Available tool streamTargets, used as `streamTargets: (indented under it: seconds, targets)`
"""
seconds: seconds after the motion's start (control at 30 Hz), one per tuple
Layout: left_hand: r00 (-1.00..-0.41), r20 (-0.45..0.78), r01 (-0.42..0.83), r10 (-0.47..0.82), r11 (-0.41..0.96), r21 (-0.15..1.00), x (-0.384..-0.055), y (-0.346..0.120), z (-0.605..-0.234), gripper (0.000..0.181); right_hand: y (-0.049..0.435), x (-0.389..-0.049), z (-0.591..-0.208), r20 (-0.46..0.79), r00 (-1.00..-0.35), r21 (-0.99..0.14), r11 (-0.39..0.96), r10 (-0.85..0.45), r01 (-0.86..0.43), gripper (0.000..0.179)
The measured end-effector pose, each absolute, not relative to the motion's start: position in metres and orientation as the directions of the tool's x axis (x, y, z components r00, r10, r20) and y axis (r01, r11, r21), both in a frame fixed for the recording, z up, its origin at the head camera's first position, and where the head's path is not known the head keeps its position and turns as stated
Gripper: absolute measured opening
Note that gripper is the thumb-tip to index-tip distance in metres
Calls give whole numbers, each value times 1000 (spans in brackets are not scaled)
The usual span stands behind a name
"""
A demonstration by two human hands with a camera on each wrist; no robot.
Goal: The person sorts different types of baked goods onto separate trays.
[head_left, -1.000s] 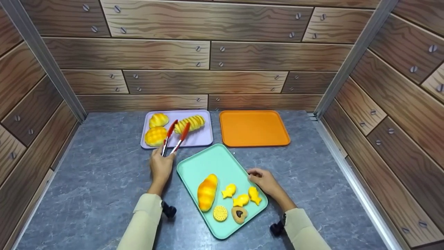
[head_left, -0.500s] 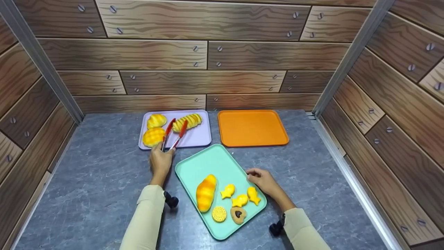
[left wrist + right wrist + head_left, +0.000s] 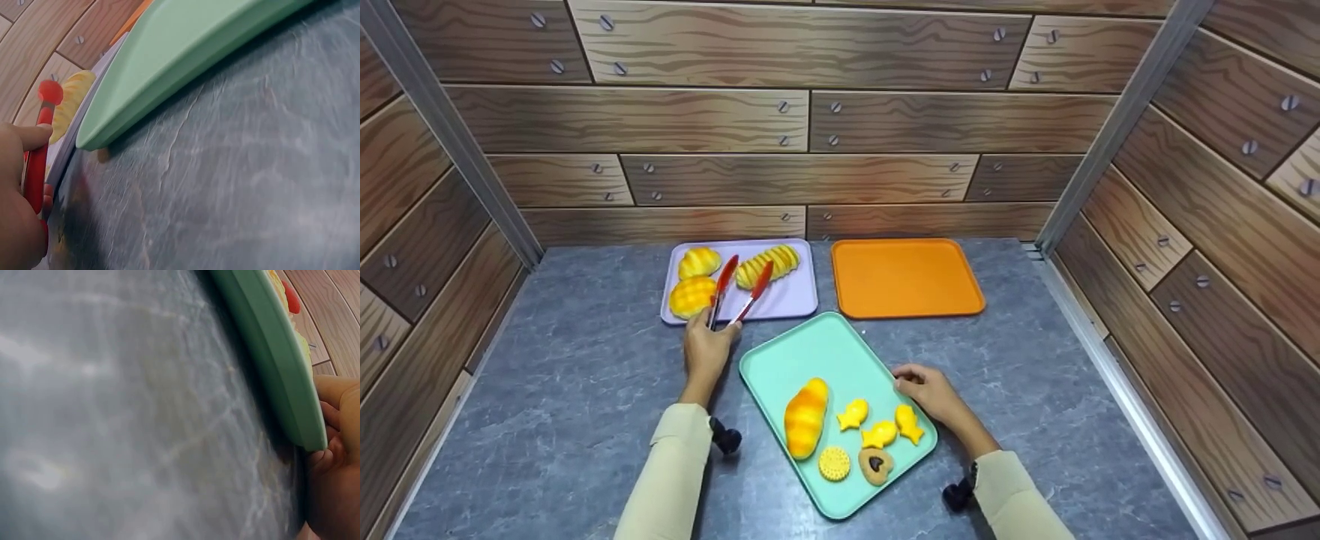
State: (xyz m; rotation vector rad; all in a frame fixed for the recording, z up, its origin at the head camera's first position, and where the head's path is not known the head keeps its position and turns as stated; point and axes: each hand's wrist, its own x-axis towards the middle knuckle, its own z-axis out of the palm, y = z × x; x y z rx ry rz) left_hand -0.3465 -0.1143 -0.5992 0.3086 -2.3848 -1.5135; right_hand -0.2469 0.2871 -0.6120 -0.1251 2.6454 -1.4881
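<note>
My left hand (image 3: pixel 707 351) grips a pair of red-tipped tongs (image 3: pixel 36 174) at the front edge of the lilac tray (image 3: pixel 799 300). The tongs' red tips are spread apart over that tray; the right one overlaps a ridged, sliced-looking bread roll (image 3: pixel 778 260) in the head view. Left of the tips lie a small bread roll (image 3: pixel 699 262) and a round checkered bun (image 3: pixel 691 297). My right hand (image 3: pixel 934 394) holds the right rim of a mint-green tray (image 3: pixel 821 345), thumb on top and fingers curled at the edge.
The green tray, set at a slant, bears a long bread (image 3: pixel 806 418), several yellow fish-shaped crackers (image 3: pixel 879 433), a round yellow biscuit (image 3: pixel 834 463) and a heart cookie (image 3: pixel 876 474). An orange tray (image 3: pixel 907 277) lies at back right. Wood-patterned walls (image 3: pixel 697 124) enclose the grey table (image 3: pixel 585 360).
The tongs' tips stand slightly wider apart than before, around the near end of the ridged roll. Breads, trays and my right hand keep their places; the head view shifts a little.
</note>
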Motion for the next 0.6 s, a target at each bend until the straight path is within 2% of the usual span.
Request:
streamTargets:
  seconds: [0.3,0.6]
  targets:
    - [-936,155,18,-315,399,917,-332,-126,-596,72,287,-247,-613,-27,-991,-865,499,-132,-43,28]
    - [-934,211,93,-288,374,923,-294,-128,-589,70,286,-247,-612,-51,-993,-861,508,-109,-12,26]
